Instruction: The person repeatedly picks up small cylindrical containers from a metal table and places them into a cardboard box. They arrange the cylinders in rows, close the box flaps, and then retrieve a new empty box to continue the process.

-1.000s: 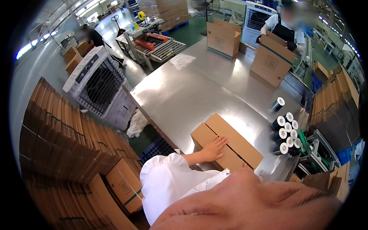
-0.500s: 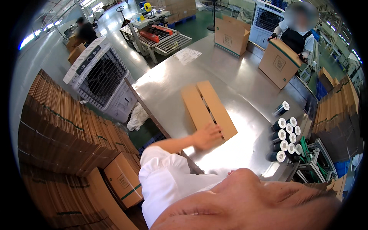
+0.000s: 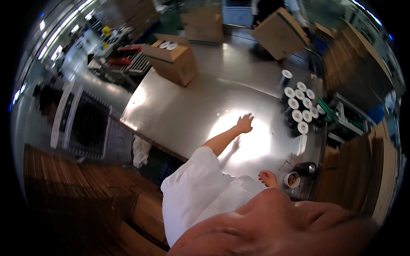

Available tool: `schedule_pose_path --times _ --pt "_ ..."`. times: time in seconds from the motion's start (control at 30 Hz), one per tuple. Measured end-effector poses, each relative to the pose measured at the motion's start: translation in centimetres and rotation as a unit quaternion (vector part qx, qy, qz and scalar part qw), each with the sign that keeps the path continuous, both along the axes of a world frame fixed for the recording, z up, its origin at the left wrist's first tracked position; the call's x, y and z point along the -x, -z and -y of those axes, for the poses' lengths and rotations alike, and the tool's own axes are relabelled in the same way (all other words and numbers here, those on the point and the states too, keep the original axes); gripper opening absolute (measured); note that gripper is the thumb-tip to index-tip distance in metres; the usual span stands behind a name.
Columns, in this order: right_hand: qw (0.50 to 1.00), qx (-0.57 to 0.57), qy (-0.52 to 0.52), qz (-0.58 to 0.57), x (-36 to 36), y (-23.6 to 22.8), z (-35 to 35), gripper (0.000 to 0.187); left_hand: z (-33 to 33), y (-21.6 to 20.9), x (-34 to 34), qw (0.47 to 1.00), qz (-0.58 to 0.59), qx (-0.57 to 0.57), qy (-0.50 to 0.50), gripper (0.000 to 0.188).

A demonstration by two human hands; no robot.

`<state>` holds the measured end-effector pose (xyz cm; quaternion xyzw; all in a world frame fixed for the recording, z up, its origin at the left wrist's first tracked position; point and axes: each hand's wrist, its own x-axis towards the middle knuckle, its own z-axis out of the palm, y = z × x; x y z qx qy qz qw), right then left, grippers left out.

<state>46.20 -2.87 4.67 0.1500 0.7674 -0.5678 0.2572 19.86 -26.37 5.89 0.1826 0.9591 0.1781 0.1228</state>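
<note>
My left hand [image 3: 244,123] is stretched out over the steel table [image 3: 192,115], fingers spread and holding nothing. Farther off, by the table's far left edge, stands a cardboard box [image 3: 173,64] with its top flaps up and white-ended cylinders inside. Close to my body, my right hand [image 3: 267,177] is partly hidden, its fingers loosely bent with nothing visible in them. Beside it are a small white tub [image 3: 292,180] with brownish contents and a dark cylinder [image 3: 306,168] lying on its side. A group of dark cylinders with white ends [image 3: 299,104] stands on the right.
Across the table a person [image 3: 273,8] tilts a large carton [image 3: 279,34]; another open carton [image 3: 203,25] stands at the back. Stacked flat cardboard [image 3: 68,175] lines the left, near an air cooler [image 3: 85,123]. A green-and-metal frame [image 3: 341,111] borders the right edge.
The box has left my left hand and now stands farther away on the far left. My right hand has come into fuller view. The view has shifted, and the other person's carton is tilted.
</note>
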Motion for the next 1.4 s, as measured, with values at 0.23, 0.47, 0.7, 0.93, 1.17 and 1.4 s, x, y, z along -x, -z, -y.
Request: schedule_pose_path --times 0.23,0.47,0.7,0.93,1.17,1.4 --pt "0.973 -0.118 -0.162 -0.115 -2.0 -5.8 -0.4 0.040 -14.0 -13.3 -11.0 0.893 0.272 -0.025 0.357 0.051" --pt "0.957 -0.171 -0.150 -0.178 -8.2 -6.7 -5.3 0.049 -28.5 -30.4 -19.2 0.800 -0.060 -0.334 0.494 0.024" --pt "0.951 -0.219 -0.106 -0.191 -12.5 -8.3 -9.1 0.046 -42.8 -37.7 -29.4 0.619 -0.199 -0.394 0.649 0.025" --pt "0.959 -0.239 -0.031 -0.151 -16.4 -10.1 -13.1 0.047 -56.2 -42.5 -42.7 0.459 -0.341 -0.390 0.722 0.037" --pt "0.959 -0.194 0.007 -0.207 -19.0 -7.4 -15.7 0.048 -60.2 -44.5 -46.5 0.414 -0.445 -0.245 0.755 0.037" --pt "0.939 -0.068 0.176 -0.287 -19.2 -18.2 -18.9 0.033 -54.5 -39.8 -37.4 0.558 -0.379 -0.304 0.673 0.036"
